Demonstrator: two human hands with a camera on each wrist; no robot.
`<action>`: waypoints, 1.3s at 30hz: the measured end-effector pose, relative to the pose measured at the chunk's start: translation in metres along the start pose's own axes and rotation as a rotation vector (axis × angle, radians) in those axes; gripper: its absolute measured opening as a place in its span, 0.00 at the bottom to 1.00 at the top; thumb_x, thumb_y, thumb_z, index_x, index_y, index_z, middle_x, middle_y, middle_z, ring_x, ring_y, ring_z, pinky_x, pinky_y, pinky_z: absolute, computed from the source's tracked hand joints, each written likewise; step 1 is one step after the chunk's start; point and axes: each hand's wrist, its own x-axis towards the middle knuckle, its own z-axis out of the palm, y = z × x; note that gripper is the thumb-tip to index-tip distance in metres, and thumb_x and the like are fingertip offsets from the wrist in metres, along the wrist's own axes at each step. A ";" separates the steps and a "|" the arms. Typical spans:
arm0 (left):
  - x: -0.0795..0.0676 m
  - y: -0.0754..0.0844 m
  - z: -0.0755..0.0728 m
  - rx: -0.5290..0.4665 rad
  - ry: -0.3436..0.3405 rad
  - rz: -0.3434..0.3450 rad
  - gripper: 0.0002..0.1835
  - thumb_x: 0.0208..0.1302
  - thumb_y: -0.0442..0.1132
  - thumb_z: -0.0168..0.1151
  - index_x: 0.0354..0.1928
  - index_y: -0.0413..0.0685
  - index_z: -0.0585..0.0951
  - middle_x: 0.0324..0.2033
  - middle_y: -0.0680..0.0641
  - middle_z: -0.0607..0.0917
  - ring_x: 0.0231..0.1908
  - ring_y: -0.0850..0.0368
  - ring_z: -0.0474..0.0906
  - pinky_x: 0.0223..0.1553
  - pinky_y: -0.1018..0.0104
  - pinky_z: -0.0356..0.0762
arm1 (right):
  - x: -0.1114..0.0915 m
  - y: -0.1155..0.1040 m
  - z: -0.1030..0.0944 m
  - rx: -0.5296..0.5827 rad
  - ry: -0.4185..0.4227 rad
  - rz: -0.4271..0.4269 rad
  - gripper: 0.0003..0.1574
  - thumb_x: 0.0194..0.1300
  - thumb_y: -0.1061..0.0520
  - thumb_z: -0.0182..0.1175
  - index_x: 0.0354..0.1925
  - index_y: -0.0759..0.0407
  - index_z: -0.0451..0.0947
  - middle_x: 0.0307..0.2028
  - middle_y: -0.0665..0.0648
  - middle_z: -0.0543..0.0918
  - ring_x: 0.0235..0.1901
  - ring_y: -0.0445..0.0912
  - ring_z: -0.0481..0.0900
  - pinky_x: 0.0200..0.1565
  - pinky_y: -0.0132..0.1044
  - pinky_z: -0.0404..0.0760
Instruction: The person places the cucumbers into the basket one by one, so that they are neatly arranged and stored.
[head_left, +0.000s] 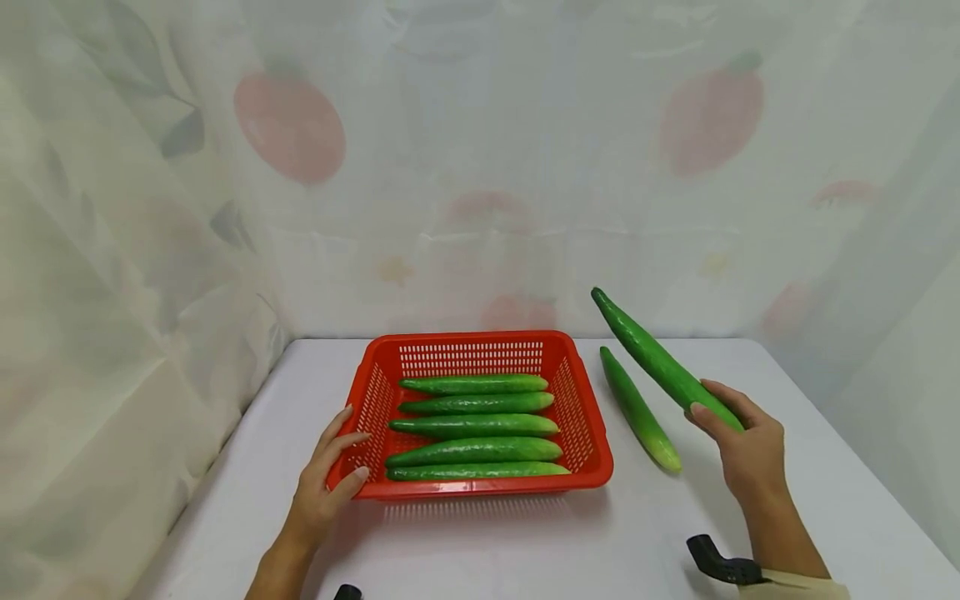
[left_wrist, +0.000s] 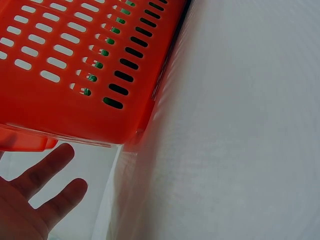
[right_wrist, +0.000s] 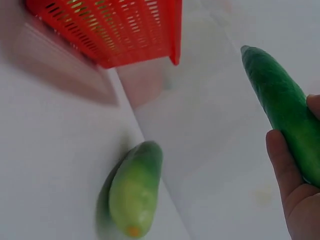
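A red slotted basket (head_left: 577, 400) (left_wrist: 85, 95) (right_wrist: 150, 30) sits on the white table and holds several green cucumbers (head_left: 476, 427) laid side by side. My left hand (head_left: 330, 479) (left_wrist: 35, 200) rests with straight fingers against the basket's front left corner. My right hand (head_left: 738, 446) (right_wrist: 295, 185) grips one end of a long cucumber (head_left: 660, 362) (right_wrist: 282, 107) and holds it lifted, pointing up and away, to the right of the basket. Another cucumber (head_left: 639, 410) (right_wrist: 134, 190) lies on the table between the basket and my right hand.
The white table (head_left: 525, 542) is backed and flanked by a pale curtain printed with fruit (head_left: 292, 125). A black wrist strap (head_left: 720, 565) shows at my right forearm. Bare tabletop stretches in front of the basket and to the right.
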 end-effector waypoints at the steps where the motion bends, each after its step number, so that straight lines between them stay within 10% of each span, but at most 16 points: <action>1: 0.000 0.000 0.000 -0.001 0.000 0.001 0.20 0.58 0.30 0.57 0.54 0.36 0.77 0.71 0.43 0.59 0.67 0.51 0.56 0.57 0.76 0.61 | 0.000 -0.003 0.000 -0.006 -0.012 -0.018 0.29 0.65 0.55 0.63 0.64 0.59 0.72 0.54 0.56 0.73 0.48 0.43 0.72 0.41 0.23 0.74; 20: 0.000 0.001 -0.001 0.010 0.003 0.014 0.19 0.58 0.29 0.57 0.54 0.36 0.77 0.70 0.42 0.59 0.68 0.52 0.55 0.57 0.77 0.59 | 0.010 -0.035 0.023 0.089 -0.218 -0.236 0.25 0.64 0.63 0.63 0.58 0.69 0.74 0.50 0.51 0.79 0.38 0.43 0.84 0.42 0.28 0.78; 39: 0.000 0.006 0.000 -0.001 0.001 -0.006 0.20 0.58 0.30 0.58 0.54 0.39 0.77 0.71 0.43 0.59 0.68 0.51 0.54 0.58 0.76 0.58 | 0.011 -0.046 0.057 0.039 -0.373 -0.183 0.23 0.63 0.56 0.65 0.56 0.60 0.78 0.53 0.60 0.75 0.46 0.55 0.71 0.39 0.36 0.78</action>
